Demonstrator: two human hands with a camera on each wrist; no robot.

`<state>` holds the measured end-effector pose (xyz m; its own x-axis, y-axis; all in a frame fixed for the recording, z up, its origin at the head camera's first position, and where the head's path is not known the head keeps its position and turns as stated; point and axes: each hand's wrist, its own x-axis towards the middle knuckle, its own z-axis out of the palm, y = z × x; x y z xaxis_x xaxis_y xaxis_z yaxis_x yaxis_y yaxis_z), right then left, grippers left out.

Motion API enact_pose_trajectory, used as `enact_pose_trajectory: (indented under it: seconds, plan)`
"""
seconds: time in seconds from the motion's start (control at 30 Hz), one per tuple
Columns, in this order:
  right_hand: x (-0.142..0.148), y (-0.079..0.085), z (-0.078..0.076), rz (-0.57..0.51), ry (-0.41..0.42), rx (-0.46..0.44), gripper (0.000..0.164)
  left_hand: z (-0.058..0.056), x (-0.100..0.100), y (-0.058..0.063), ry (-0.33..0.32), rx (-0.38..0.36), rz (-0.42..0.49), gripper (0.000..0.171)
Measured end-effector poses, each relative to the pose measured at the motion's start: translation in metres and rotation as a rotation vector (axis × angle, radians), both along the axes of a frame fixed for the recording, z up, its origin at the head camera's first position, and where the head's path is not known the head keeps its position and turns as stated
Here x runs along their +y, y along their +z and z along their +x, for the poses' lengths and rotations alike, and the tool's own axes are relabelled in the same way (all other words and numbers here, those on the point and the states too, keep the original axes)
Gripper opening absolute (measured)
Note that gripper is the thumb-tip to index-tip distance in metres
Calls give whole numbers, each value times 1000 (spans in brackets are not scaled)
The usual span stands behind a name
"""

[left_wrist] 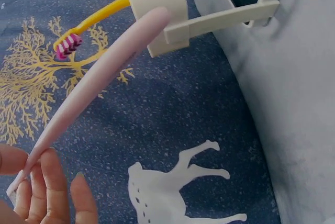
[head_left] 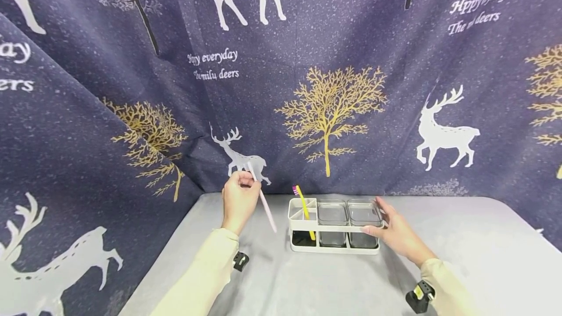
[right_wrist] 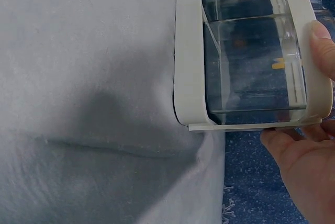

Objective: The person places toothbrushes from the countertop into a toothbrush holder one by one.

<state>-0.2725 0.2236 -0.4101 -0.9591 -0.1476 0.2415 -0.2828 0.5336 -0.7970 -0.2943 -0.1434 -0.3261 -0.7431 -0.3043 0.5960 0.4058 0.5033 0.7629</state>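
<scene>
A slim pale pink toothbrush (head_left: 268, 211) is pinched near its upper end by my left hand (head_left: 240, 198), its handle slanting down to the right; its bristles cannot be made out. In the left wrist view the thumb and fingers (left_wrist: 51, 182) close on the narrow neck. To the right stands a white two-tier toothbrush holder (head_left: 333, 228). A yellow toothbrush (head_left: 304, 204) with purple and white bristles leans upright in its left divided section. My right hand (head_left: 397, 230) grips the holder's right end, with the thumb on the front rail.
Two clear cups (head_left: 332, 212) sit side by side in the holder's middle and right sections. The holder rests on a table with a grey cloth (head_left: 272, 277). Behind it hangs a dark blue curtain (head_left: 263, 91) printed with deer and trees.
</scene>
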Motion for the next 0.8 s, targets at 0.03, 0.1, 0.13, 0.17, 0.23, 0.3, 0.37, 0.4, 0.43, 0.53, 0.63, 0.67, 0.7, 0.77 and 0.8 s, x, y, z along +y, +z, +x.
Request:
enact_pose_trajectory:
  seconds: [0.03,0.1,0.13,0.17,0.23,0.3,0.37,0.4,0.43,0.53,0.63,0.67,0.7,0.77,0.8]
  plan:
    - [0,0,0,3,-4,1,102,0,1,0,-9,2,9,17]
    - [0,0,0,3,-4,-1,102,1,2,1,-25,9,35,15]
    - [0,0,1,3,-2,-5,103,1,4,2,-39,13,55,15]
    - [1,0,0,-1,0,-7,103,2,5,3,-52,18,79,14]
    - [1,-1,0,-6,1,-14,103,2,8,4,-84,34,135,14]
    - [1,-1,0,-13,1,-14,103,2,12,6,-126,47,195,15]
    - [2,-2,-1,-21,3,-13,103,2,16,6,-159,56,246,15]
    - [2,-3,-1,-22,3,-12,103,2,18,6,-171,60,265,15]
    - [2,-3,-1,-23,3,-11,102,2,20,7,-182,62,281,15]
    - [2,-4,-1,-27,5,-11,102,3,26,9,-203,81,313,16]
    - [2,-3,0,-34,11,-12,102,4,31,11,-220,98,336,17]
    - [2,-3,0,-38,12,-13,102,4,33,11,-226,103,343,17]
    - [2,-3,0,-41,15,-13,102,4,34,11,-232,106,349,17]
    - [1,-2,0,-48,16,-10,102,3,37,10,-235,113,350,18]
    - [1,-2,0,-49,15,-6,102,3,38,9,-236,118,350,18]
